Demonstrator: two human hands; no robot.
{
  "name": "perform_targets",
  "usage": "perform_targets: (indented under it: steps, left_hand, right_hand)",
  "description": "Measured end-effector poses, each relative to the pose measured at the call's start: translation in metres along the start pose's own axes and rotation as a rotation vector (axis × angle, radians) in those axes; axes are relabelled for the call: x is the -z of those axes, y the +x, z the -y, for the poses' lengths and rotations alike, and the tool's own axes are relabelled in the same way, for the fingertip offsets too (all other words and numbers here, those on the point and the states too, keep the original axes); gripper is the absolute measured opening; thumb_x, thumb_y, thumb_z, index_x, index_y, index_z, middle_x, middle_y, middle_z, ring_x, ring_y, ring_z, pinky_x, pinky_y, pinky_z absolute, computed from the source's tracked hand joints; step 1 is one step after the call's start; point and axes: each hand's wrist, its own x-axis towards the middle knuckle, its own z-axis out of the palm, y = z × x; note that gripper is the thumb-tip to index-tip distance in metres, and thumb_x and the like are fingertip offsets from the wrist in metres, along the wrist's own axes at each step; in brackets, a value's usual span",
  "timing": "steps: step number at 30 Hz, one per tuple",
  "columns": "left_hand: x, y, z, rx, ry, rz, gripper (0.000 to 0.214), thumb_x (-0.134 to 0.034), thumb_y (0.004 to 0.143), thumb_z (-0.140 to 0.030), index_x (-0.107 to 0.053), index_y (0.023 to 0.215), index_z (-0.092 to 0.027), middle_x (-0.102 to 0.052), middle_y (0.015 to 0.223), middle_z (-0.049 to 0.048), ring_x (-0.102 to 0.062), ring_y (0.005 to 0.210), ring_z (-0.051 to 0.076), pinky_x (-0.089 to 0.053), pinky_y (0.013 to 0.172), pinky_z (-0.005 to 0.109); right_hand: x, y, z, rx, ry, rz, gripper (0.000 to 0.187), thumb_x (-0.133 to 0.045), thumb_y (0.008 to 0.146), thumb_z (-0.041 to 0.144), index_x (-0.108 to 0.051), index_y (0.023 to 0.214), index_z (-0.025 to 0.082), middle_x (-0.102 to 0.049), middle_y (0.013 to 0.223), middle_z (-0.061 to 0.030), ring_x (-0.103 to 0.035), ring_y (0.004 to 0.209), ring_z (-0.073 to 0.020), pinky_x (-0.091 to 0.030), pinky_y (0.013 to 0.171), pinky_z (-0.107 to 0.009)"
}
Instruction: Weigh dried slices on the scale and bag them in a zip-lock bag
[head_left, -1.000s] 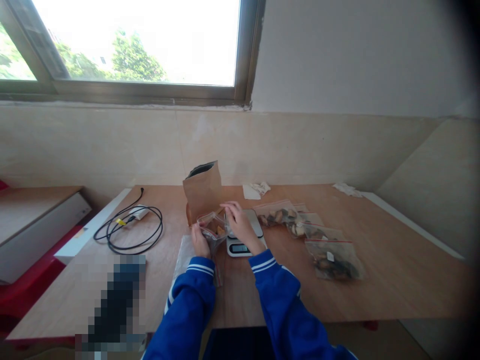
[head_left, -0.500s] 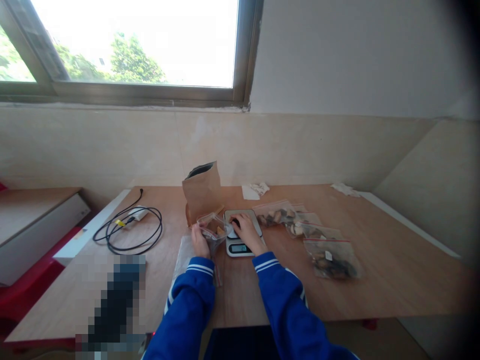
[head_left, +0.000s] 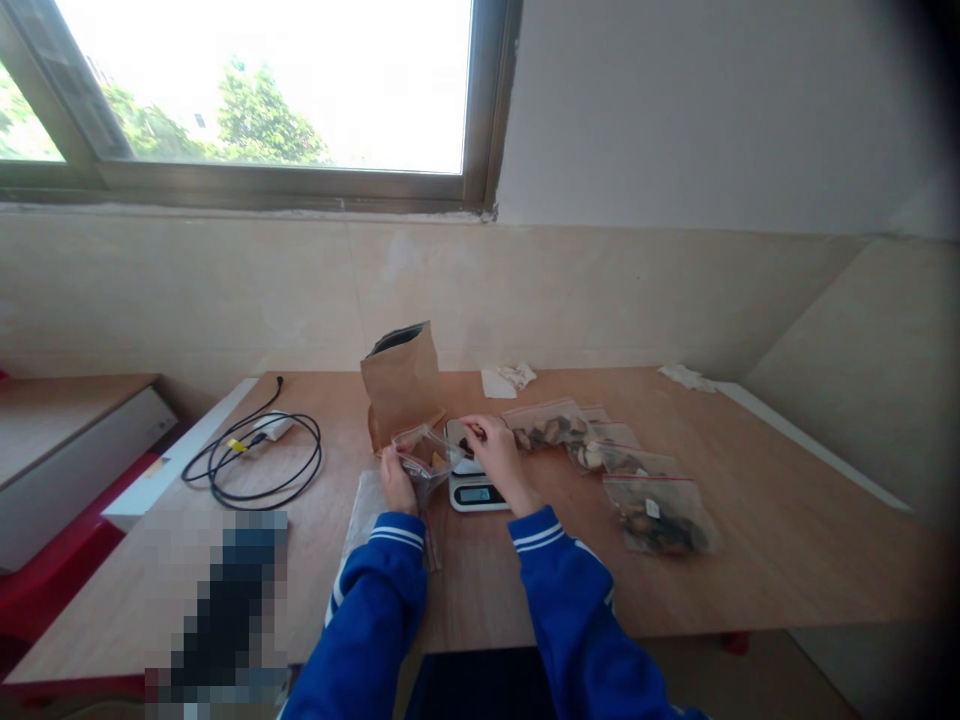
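My left hand (head_left: 397, 482) grips the left edge of a clear zip bag (head_left: 442, 470), its mouth spread apart and brown pieces inside. Over a white digital kitchen scale (head_left: 459, 502) my right hand (head_left: 498, 460) hovers, thumb and fingers pinched together. Something small and dark shows at those fingers, too small to name. The scale's display is lit, while the hand covers part of its weighing plate. Behind the zip bag stands an open brown paper pouch (head_left: 401, 385). Flat clear bags (head_left: 364, 510) lie under my left wrist.
Several zip bags of dried brown pieces (head_left: 551, 432) lie right of the scale, the nearest labelled bag (head_left: 660, 515) holding darker ones. A coiled black cable (head_left: 214, 480) and white adapter (head_left: 276, 426) are at left. Crumpled tissue (head_left: 517, 376) lies near the wall. A blurred-out dark object is front left.
My right hand has lifted slightly off the scale's plate, its fingers now pinched higher up. My left hand keeps its hold on the zip bag.
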Motion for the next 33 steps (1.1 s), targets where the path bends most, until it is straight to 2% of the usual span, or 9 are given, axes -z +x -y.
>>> perform_targets:
  steps: [3, 6, 11, 15, 20, 23, 26, 29, 33]
  left_hand:
    - [0.000, -0.001, -0.003, 0.012, -0.058, 0.028, 0.038, -0.035, 0.085, -0.050, -0.058, 0.079, -0.021, -0.055, 0.054, 0.0023, -0.057, 0.055, 0.019, -0.044, 0.058, 0.030]
    - [0.000, -0.003, -0.009, 0.023, -0.079, 0.041, 0.036, -0.034, 0.086, -0.048, -0.057, 0.079, -0.021, -0.056, 0.055, 0.0024, -0.056, 0.054, 0.018, -0.044, 0.059, 0.031]
    - [0.000, -0.005, -0.014, 0.016, -0.036, 0.016, 0.035, -0.035, 0.085, -0.046, -0.058, 0.077, -0.021, -0.058, 0.060, 0.0034, -0.058, 0.061, 0.019, -0.046, 0.065, 0.032]
    - [-0.001, -0.004, -0.014, -0.015, -0.048, 0.003, 0.033, -0.036, 0.085, -0.041, -0.059, 0.072, -0.022, -0.064, 0.074, 0.0073, -0.061, 0.076, 0.021, -0.046, 0.073, 0.032]
    - [-0.002, -0.004, -0.015, 0.007, -0.041, 0.001, 0.033, -0.036, 0.085, -0.040, -0.060, 0.071, -0.022, -0.064, 0.076, 0.0078, -0.061, 0.075, 0.021, -0.046, 0.072, 0.032]
    - [-0.002, -0.004, -0.014, -0.013, -0.033, -0.002, 0.030, -0.039, 0.084, -0.039, -0.060, 0.071, -0.023, -0.064, 0.077, 0.0067, -0.061, 0.076, 0.020, -0.046, 0.074, 0.031]
    - [-0.002, -0.003, -0.012, -0.005, -0.040, 0.007, 0.029, -0.039, 0.085, -0.038, -0.060, 0.072, -0.023, -0.063, 0.074, 0.0050, -0.060, 0.073, 0.019, -0.046, 0.072, 0.030]
    - [-0.002, -0.002, -0.010, 0.006, -0.059, 0.016, 0.029, -0.039, 0.085, -0.039, -0.060, 0.073, -0.023, -0.062, 0.073, 0.0045, -0.059, 0.071, 0.018, -0.046, 0.070, 0.030]
    - [-0.001, -0.002, -0.010, 0.007, -0.049, 0.021, 0.030, -0.038, 0.085, -0.040, -0.060, 0.073, -0.023, -0.061, 0.070, 0.0039, -0.059, 0.069, 0.018, -0.046, 0.067, 0.030]
  right_hand:
    - [0.003, 0.009, 0.024, 0.018, 0.128, 0.023, 0.019, -0.051, 0.089, 0.023, -0.066, 0.099, 0.019, -0.069, 0.096, -0.0063, -0.062, 0.087, -0.0188, -0.049, 0.080, -0.031]
    - [0.000, 0.013, 0.033, 0.066, 0.172, 0.072, 0.023, -0.048, 0.091, 0.027, -0.065, 0.106, 0.021, -0.068, 0.101, -0.0057, -0.062, 0.092, -0.0174, -0.048, 0.083, -0.030]
    - [-0.015, 0.001, 0.000, 0.040, 0.001, 0.034, 0.027, -0.040, 0.092, 0.018, -0.065, 0.102, 0.019, -0.065, 0.101, -0.0088, -0.058, 0.100, -0.0202, -0.045, 0.091, -0.035]
    - [-0.026, -0.018, -0.030, 0.018, -0.203, 0.106, 0.025, -0.044, 0.087, 0.011, -0.067, 0.098, 0.016, -0.063, 0.096, -0.0108, -0.056, 0.096, -0.0238, -0.045, 0.088, -0.038]
    - [-0.030, -0.022, -0.038, 0.030, -0.238, 0.129, 0.024, -0.048, 0.085, 0.010, -0.068, 0.094, 0.018, -0.063, 0.092, -0.0092, -0.055, 0.092, -0.0233, -0.045, 0.086, -0.038]
    - [-0.028, -0.019, -0.036, 0.019, -0.224, 0.125, 0.023, -0.052, 0.082, 0.009, -0.068, 0.095, 0.019, -0.063, 0.092, -0.0087, -0.056, 0.092, -0.0238, -0.045, 0.086, -0.039]
    - [-0.025, -0.016, -0.030, -0.037, -0.143, 0.054, 0.024, -0.054, 0.081, 0.011, -0.065, 0.101, 0.017, -0.064, 0.094, -0.0093, -0.058, 0.092, -0.0237, -0.046, 0.086, -0.039]
    - [-0.023, -0.013, -0.014, -0.056, -0.037, -0.023, 0.027, -0.054, 0.084, 0.019, -0.060, 0.111, 0.017, -0.066, 0.098, -0.0098, -0.060, 0.091, -0.0228, -0.048, 0.085, -0.038]
    - [-0.024, -0.011, 0.012, 0.011, 0.035, 0.009, 0.032, -0.052, 0.088, 0.027, -0.055, 0.119, 0.019, -0.066, 0.105, -0.0091, -0.060, 0.098, -0.0219, -0.048, 0.087, -0.037]
